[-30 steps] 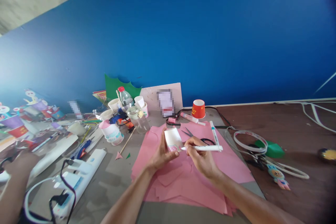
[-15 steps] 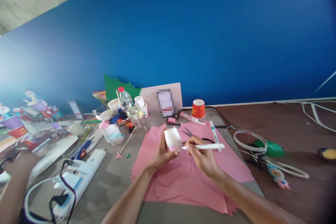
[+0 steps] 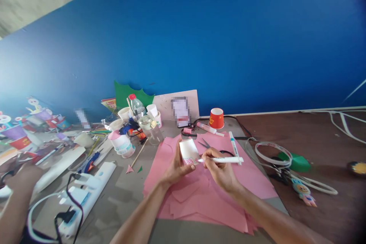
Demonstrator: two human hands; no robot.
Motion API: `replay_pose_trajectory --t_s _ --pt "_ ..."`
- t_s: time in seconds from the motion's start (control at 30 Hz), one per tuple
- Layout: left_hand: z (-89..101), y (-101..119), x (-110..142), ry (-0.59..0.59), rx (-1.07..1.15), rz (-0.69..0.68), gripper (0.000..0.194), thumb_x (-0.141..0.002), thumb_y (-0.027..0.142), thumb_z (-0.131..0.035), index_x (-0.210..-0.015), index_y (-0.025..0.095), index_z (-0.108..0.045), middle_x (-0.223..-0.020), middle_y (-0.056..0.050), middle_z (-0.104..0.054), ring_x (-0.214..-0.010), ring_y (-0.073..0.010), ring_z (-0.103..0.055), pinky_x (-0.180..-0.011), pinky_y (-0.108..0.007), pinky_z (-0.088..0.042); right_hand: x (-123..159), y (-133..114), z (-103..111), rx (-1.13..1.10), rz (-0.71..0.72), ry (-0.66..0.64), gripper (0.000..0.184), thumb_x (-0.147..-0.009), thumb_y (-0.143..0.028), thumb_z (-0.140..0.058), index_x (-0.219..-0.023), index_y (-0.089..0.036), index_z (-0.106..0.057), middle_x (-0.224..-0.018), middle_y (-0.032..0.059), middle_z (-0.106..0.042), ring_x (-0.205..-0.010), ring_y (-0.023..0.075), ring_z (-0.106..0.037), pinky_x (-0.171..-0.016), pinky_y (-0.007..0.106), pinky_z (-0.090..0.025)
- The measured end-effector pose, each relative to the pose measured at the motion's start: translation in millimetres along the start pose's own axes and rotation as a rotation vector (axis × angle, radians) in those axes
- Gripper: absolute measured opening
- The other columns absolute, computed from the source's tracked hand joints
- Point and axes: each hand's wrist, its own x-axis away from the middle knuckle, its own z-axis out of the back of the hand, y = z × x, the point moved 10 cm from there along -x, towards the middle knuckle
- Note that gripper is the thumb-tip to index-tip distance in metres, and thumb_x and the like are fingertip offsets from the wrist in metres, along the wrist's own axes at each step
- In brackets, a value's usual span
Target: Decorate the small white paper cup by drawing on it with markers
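Observation:
My left hand (image 3: 177, 168) is closed round a small white paper cup (image 3: 189, 150), tilted, with pink criss-cross lines and a trace of blue near its lower end. Between the fingers of my right hand (image 3: 219, 169) is a white marker (image 3: 227, 159), its tip at the cup's patterned edge. Both hands are above a stack of pink paper sheets (image 3: 208, 202). Scissors (image 3: 204, 143) lie on the sheets just behind my right hand, partly hidden by it. Another marker with a teal band (image 3: 233, 143) lies to the right of them.
A red paper cup (image 3: 216, 118), a glass jar (image 3: 151, 131) and decorated stacked cups (image 3: 122, 145) stand behind. Left are a power strip (image 3: 88, 198) with cables, a glue gun (image 3: 90, 161) and another person's hand (image 3: 24, 177). Coiled white cable (image 3: 273, 154) lies right.
The marker's tip has stayed at the cup, with only a very slight shift of the marker. Both hands keep their hold; the pink lines look slightly fuller.

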Motion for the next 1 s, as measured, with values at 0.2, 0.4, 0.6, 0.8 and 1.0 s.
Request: replay_pose_trajectory --t_s 0.2,0.4,0.6,0.8,1.0 --pt "-0.3 1 1 -0.001 0.018 -0.004 0.105 -0.072 0.056 -0.077 -0.152 0.024 -0.018 -0.135 -0.013 -0.050 -0.113 -0.0300 -0.053 -0.096 -0.040 -0.045 -1 2 -1 -0.020 -0.005 -0.029 0.019 -0.081 -0.028 -0.049 -0.063 -0.021 -0.048 -0.056 -0.0032 -0.046 -0.053 0.0125 -0.040 -0.050 0.027 -0.032" --pt "1.3 -4 0 -0.001 0.019 0.008 0.107 -0.071 0.057 -0.077 -0.152 0.025 -0.015 -0.134 -0.012 -0.048 -0.112 -0.0291 -0.052 -0.096 -0.040 -0.044 1 14 -5 -0.098 -0.089 -0.039 0.021 -0.085 -0.033 -0.050 -0.067 -0.022 -0.049 -0.054 -0.0050 -0.044 -0.049 0.0109 -0.036 -0.047 0.025 -0.029" --pt "2.1 -5 1 0.006 0.020 -0.022 0.105 -0.071 0.055 -0.077 -0.152 0.025 -0.017 -0.127 -0.008 -0.051 -0.113 -0.0298 -0.052 -0.097 -0.038 -0.043 3 8 -4 -0.013 -0.038 -0.046 0.021 -0.086 -0.033 -0.049 -0.069 -0.022 -0.049 -0.058 -0.0034 -0.046 -0.054 0.0125 -0.040 -0.051 0.027 -0.033" --pt "4.7 -7 1 0.019 0.006 -0.033 0.103 -0.071 0.054 -0.077 -0.151 0.025 -0.019 -0.127 -0.009 -0.054 -0.113 -0.0308 -0.054 -0.096 -0.038 -0.045 3 7 -3 0.033 -0.018 -0.038 0.022 -0.087 -0.034 -0.048 -0.069 -0.022 -0.050 -0.059 -0.0027 -0.048 -0.054 0.0130 -0.041 -0.051 0.027 -0.033" --pt "5.8 -8 1 0.023 -0.001 -0.053 0.101 -0.071 0.052 -0.078 -0.151 0.026 -0.021 -0.131 -0.008 -0.052 -0.117 -0.0329 -0.052 -0.098 -0.038 -0.045 4 9 -4 0.039 -0.019 -0.043 0.023 -0.088 -0.034 -0.047 -0.069 -0.022 -0.049 -0.060 -0.0031 -0.047 -0.056 0.0131 -0.041 -0.052 0.027 -0.033"
